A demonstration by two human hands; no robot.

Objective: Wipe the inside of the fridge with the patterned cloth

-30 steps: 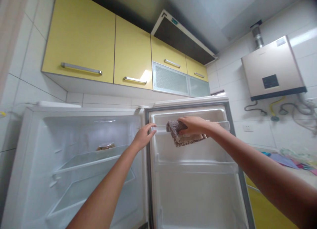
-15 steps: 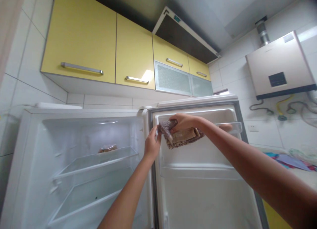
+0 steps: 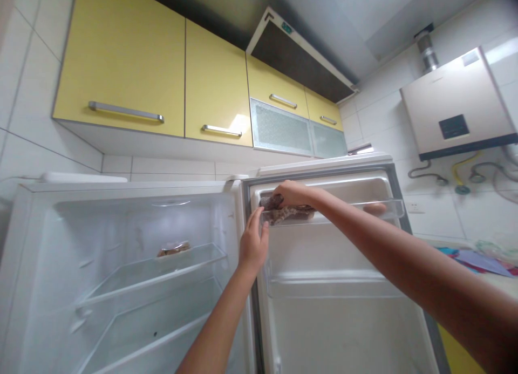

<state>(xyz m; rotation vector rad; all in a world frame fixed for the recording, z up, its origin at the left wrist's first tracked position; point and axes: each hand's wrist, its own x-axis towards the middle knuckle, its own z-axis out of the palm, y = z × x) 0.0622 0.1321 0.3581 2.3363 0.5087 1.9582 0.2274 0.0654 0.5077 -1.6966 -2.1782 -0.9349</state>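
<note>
The fridge door (image 3: 324,325) stands open, with a clear door shelf (image 3: 352,215) across its upper part. My right hand (image 3: 293,195) reaches into this shelf, its fingers closed on a brown patterned cloth (image 3: 289,215). The cloth lies crumpled in the left half of the shelf, seen partly through the clear front. At the shelf's left end is my left hand (image 3: 253,242), its fingers and thumb around the corner of the shelf. An egg-like brown thing (image 3: 374,208) sits at the shelf's right end.
Inside the fridge, a small wrapped package (image 3: 174,249) rests on the upper glass shelf (image 3: 154,274). A second, lower clear shelf (image 3: 332,287) crosses the door. Yellow cabinets (image 3: 129,55) hang above. At right are a water heater (image 3: 457,104) and a counter holding colourful items (image 3: 485,260).
The cloth has gone from in front of the door shelf to inside it, moved by my right hand. My left hand stays near the shelf's left end. The view has shifted slightly.
</note>
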